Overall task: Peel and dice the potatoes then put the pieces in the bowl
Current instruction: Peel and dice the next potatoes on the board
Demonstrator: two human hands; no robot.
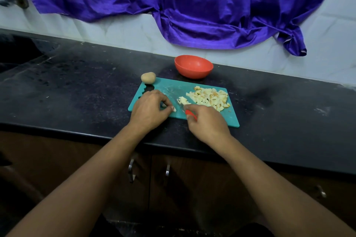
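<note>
A teal cutting board (pixel 165 86) lies on the black counter. A heap of diced potato pieces (pixel 209 97) covers its right part. My left hand (pixel 150 109) rests on the board's near left side and pinches a small potato piece (pixel 174 109) at its fingertips. My right hand (pixel 207 123) grips a red-handled knife (pixel 190 114), whose blade points toward the small pile beside the piece. A whole unpeeled potato (pixel 148 77) sits at the board's far left corner. An orange-red bowl (pixel 193 66) stands behind the board; nothing shows inside it.
The black counter (pixel 77 86) runs left and right of the board, with a dark sink at the far left. A purple cloth (pixel 192 5) hangs on the tiled wall behind. Cabinet doors with metal handles (pixel 132 169) are below the counter edge.
</note>
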